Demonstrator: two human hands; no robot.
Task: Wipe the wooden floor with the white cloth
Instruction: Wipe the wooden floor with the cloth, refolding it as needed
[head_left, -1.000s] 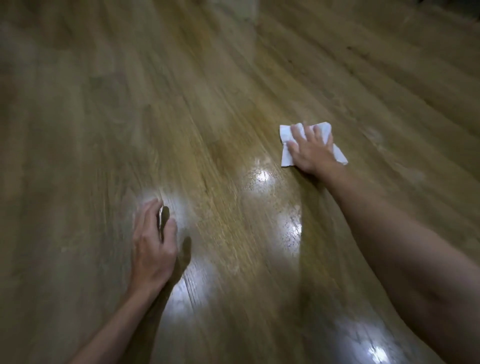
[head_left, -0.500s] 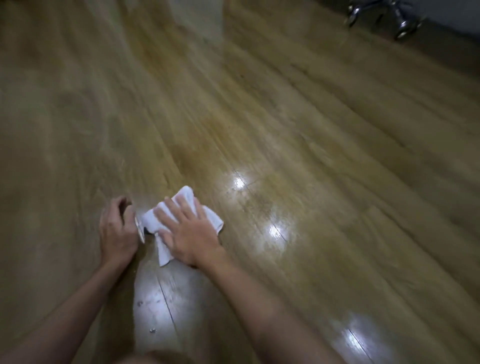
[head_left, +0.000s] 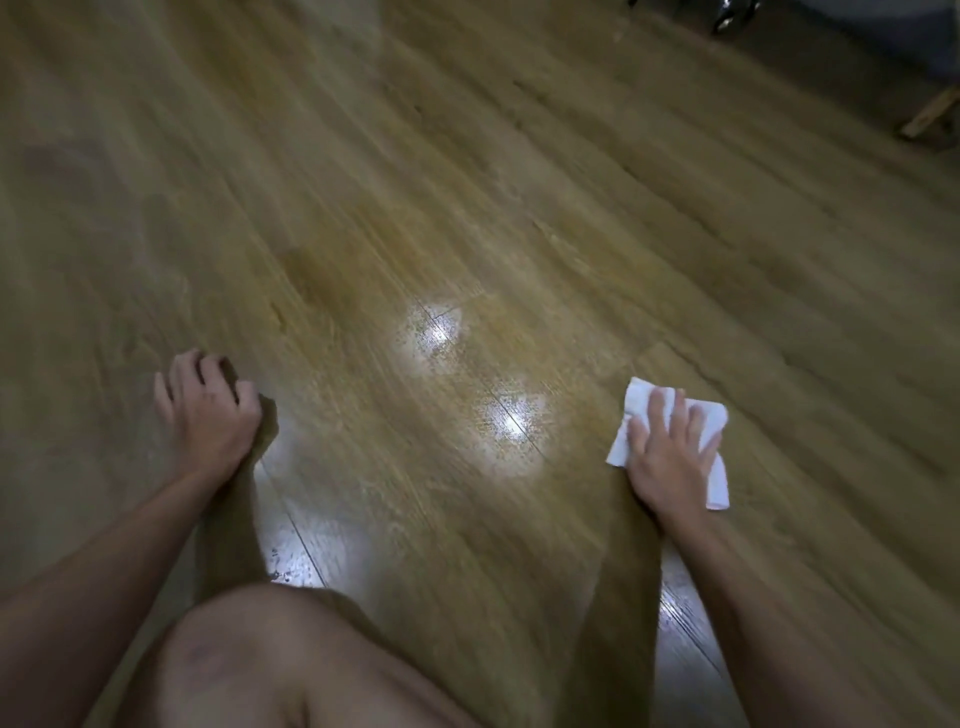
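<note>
On the wooden floor (head_left: 519, 208), to the right of two bright glints of reflected light, the white cloth (head_left: 711, 415) lay flat beneath the right hand (head_left: 667, 457), whose fingers were spread open and pressed down on it rather than closed around it. The left hand (head_left: 208, 415) rested well apart on bare boards, fingers curled loosely with nothing in its grip, seemingly as a brace. A bare knee (head_left: 270, 660) showed at the lower edge. The cloth looked thin, light and soft, likely to bunch or slip out under a sideways push, so a flat palm over its middle, with fingers pinning the far edge, seemed the surest hold. The glossy floor looked slick. No brand, label or writing could be read anywhere.
</note>
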